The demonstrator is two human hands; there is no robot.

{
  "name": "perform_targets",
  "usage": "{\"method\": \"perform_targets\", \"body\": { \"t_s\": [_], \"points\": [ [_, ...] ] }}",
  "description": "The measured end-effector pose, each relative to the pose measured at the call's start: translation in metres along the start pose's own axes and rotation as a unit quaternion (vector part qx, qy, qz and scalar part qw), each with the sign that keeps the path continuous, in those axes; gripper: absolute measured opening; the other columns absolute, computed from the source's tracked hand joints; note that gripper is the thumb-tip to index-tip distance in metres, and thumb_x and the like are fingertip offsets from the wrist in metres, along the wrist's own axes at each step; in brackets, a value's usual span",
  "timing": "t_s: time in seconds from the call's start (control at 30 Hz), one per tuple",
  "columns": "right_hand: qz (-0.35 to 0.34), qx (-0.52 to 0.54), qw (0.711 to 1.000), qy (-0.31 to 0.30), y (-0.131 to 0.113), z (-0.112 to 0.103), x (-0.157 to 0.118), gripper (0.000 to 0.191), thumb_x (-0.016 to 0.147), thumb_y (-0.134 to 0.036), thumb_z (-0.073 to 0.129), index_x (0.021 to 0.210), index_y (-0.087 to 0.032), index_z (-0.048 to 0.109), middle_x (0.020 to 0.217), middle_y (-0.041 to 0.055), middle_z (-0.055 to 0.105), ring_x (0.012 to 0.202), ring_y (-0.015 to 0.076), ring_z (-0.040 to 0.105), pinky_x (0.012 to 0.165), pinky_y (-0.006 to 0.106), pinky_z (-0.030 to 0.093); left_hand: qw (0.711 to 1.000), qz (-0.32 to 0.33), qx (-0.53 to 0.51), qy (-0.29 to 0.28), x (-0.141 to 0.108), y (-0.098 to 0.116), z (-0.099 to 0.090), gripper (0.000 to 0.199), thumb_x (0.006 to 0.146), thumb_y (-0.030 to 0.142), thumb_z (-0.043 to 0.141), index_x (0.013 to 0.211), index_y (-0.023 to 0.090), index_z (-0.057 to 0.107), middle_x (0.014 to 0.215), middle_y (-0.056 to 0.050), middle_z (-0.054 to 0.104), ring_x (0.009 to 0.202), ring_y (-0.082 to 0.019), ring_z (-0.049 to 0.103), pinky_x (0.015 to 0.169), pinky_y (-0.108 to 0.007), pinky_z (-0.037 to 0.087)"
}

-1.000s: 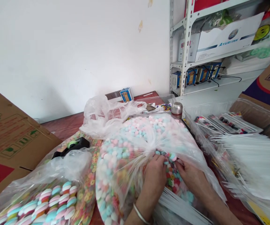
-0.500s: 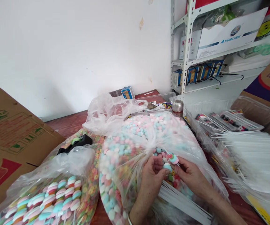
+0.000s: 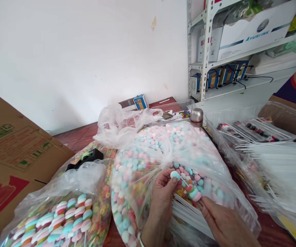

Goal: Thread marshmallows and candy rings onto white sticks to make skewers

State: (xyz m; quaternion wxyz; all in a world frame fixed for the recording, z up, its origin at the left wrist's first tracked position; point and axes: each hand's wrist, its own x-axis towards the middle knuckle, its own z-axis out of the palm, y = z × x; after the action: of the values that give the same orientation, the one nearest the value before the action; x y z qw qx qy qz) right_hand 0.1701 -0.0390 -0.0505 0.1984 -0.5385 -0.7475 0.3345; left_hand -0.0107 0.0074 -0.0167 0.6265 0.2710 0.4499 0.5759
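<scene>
My left hand [image 3: 163, 195] rises from the mouth of a large clear plastic bag [image 3: 148, 151] packed with pastel pink, blue and white candies. Between its thumb and fingers sits a pale blue candy [image 3: 175, 175] with a thin white stick. My right hand [image 3: 223, 221] lies lower right, its fingertips at a bundle of white sticks [image 3: 189, 211] beside the loose candies in the bag's mouth. I cannot tell whether those fingers hold a stick. Another clear bag of striped lollipops [image 3: 65, 219] lies at lower left.
A wooden table [image 3: 78, 137] holds a black tape dispenser [image 3: 85, 159], a steel flask [image 3: 196, 116] and a clear bag of white sticks [image 3: 279, 175]. Cardboard sheets [image 3: 14, 154] stand left. White metal shelving [image 3: 204, 51] with boxes stands behind, beside a white wall [image 3: 73, 58].
My hands have moved apart: the right one has dropped down and right toward the sticks. The left now holds a pale blue candy on a stick. The view has shifted slightly.
</scene>
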Motion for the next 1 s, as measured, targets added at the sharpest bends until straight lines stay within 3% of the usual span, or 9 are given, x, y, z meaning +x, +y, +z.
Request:
{"method": "perform_targets", "body": {
  "t_s": [0.17, 0.47, 0.8, 0.9, 1.0],
  "points": [
    [-0.002, 0.015, 1.000, 0.003, -0.014, -0.003, -0.001, 0.039, 0.098, -0.034, 0.026, 0.098, -0.025, 0.064, 0.080, 0.0073, 0.076, 0.078, 0.0254, 0.073, 0.067, 0.029, 0.049, 1.000, 0.010, 0.014, 0.016, 0.000, -0.001, 0.003, 0.026, 0.070, 0.026, 0.085, 0.092, 0.018, 0.075, 0.089, -0.004, 0.073, 0.081, -0.016, 0.065, 0.073, -0.025, 0.055],
    [0.019, 0.040, 0.999, -0.010, -0.018, -0.009, -0.001, 0.039, 0.098, -0.039, 0.031, 0.094, -0.025, 0.067, 0.077, 0.0065, 0.075, 0.074, 0.0235, 0.070, 0.068, 0.028, 0.047, 1.000, 0.016, 0.016, 0.018, 0.000, -0.003, 0.002, 0.029, 0.068, 0.026, 0.085, 0.095, 0.019, 0.075, 0.091, -0.004, 0.075, 0.083, -0.017, 0.067, 0.072, -0.025, 0.055],
    [0.010, 0.168, 0.985, -0.033, -0.026, -0.008, 0.001, 0.038, 0.098, -0.040, 0.032, 0.084, -0.022, 0.062, 0.077, 0.0027, 0.070, 0.070, 0.0178, 0.061, 0.067, 0.026, 0.043, 0.999, 0.016, 0.025, 0.013, 0.001, -0.006, -0.001, 0.029, 0.071, 0.028, 0.084, 0.097, 0.020, 0.076, 0.096, -0.006, 0.076, 0.088, -0.018, 0.068, 0.074, -0.026, 0.055],
    [0.036, 0.194, 0.979, -0.053, -0.029, -0.008, 0.001, 0.038, 0.099, -0.042, 0.030, 0.083, -0.022, 0.059, 0.073, 0.0011, 0.064, 0.062, 0.0150, 0.054, 0.057, 0.024, 0.039, 0.999, 0.014, 0.028, 0.015, 0.000, -0.007, -0.001, 0.029, 0.070, 0.028, 0.084, 0.097, 0.020, 0.076, 0.094, -0.005, 0.076, 0.085, -0.017, 0.067, 0.073, -0.025, 0.055],
    [0.100, 0.268, 0.955, -0.078, -0.032, -0.004, -0.001, 0.039, 0.098, -0.049, 0.031, 0.083, -0.023, 0.056, 0.059, -0.0045, 0.049, 0.047, 0.0117, 0.041, 0.044, 0.023, 0.030, 0.999, 0.018, 0.037, 0.010, 0.000, -0.007, -0.002, 0.029, 0.071, 0.027, 0.084, 0.098, 0.020, 0.076, 0.094, -0.005, 0.076, 0.084, -0.016, 0.067, 0.073, -0.024, 0.055]
  ]
}}
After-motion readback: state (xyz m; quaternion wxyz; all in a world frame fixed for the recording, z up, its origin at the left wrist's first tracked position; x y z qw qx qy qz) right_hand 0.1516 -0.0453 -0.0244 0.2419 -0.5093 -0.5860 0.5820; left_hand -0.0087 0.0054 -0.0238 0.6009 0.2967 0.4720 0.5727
